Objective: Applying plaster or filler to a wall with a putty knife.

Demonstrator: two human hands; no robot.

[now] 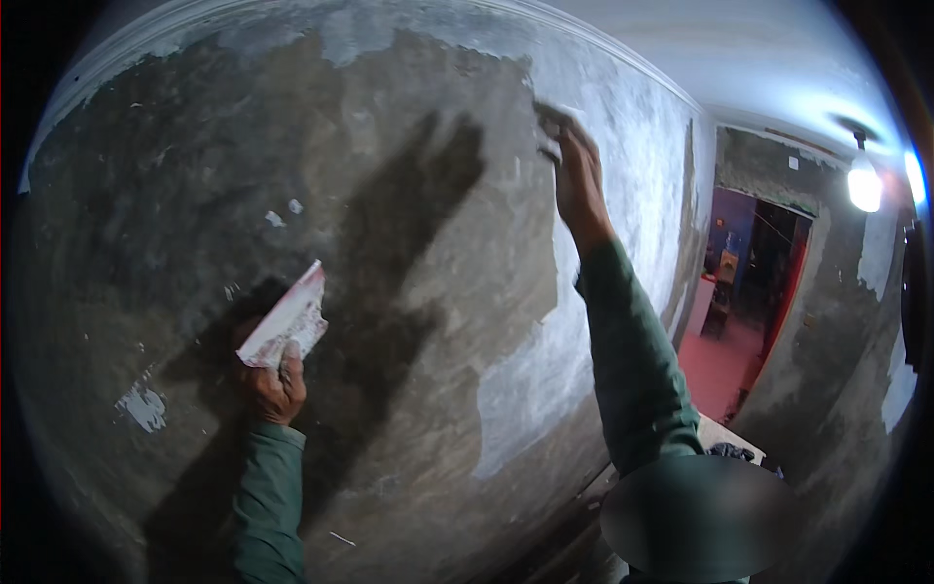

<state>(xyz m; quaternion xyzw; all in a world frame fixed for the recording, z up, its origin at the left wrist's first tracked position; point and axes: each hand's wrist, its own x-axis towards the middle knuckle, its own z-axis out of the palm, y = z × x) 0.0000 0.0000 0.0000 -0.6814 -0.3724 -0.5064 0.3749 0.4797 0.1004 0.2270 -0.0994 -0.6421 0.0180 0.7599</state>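
My left hand [278, 389] is closed on the lower edge of a white putty spreader [290, 316]. This flat, angular piece is smeared with white paste and reddish stains, and is held in front of the bare grey wall [399, 282]. Higher up and to the right, my right hand [576, 165] reaches to the wall beside the border of a white putty coat [628, 156]. Its fingers are blurred and point up and left, with the thumb side partly apart. Whether something thin is between them I cannot make out. Shadows of both hands fall on the wall.
A doorway [744, 292] with a reddish floor beyond it stands at the right. Near it, a lit bulb [863, 185] hangs from the ceiling [778, 68]. A pale surface with a dark bundle [730, 451] lies at the lower right. White moulding [623, 44] runs along the wall's top.
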